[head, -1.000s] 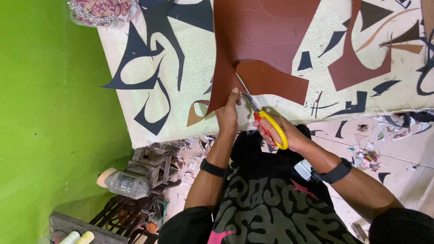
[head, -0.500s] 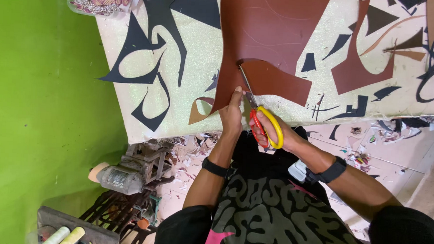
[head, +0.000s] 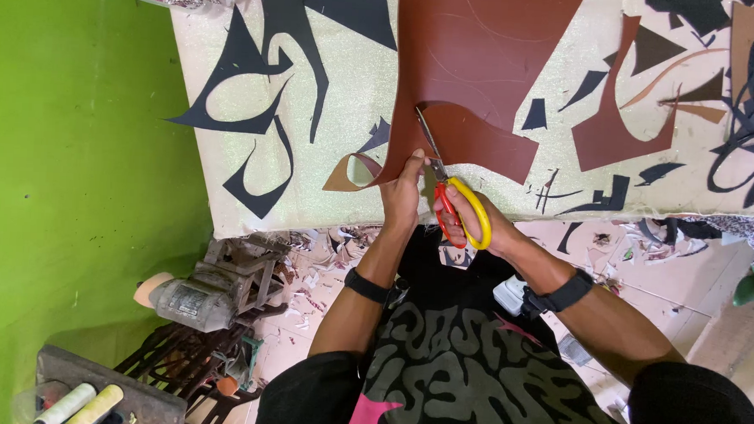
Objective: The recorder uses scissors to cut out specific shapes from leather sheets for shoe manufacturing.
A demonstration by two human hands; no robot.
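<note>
Head view, compared with half a second earlier: scissors (head: 450, 190) advanced slightly along the cut, blades reaching further into the brown sheet (head: 477, 64); left hand (head: 403, 192) shifted with them, remaining at the sheet's lower edge; camera framing nearly unchanged.

Head view, present state:
- Right hand (head: 478, 229): grip closed through the yellow-and-red handles, fingers wrapped firmly. Blades slightly parted, tips inside the sheet (exact opening hard to judge at this size).
- Left hand: grip pinched on the sheet edge just beside the blades, holding the material taut.
- Brown sheet: flat on the table (head: 310, 192), near edge hanging towards the body, a curled strip (head: 353, 170) peeling away at the left of the cut.
- Around the work: black offcuts (head: 254, 113) and brown offcuts (head: 618, 129) scattered over the table; scraps on the floor (head: 646, 249); a small motor (head: 187, 301) below the table edge by the green wall (head: 73, 182).

Recommended practice, as a judgement:
- Keep the pinch close to the blades for tension, thumb clear of the cutting line.
- Follow the faint drawn curve with short strokes; rotate the sheet, not the wrist.
- Avoid closing fully to the tips, to prevent nicks.
</note>
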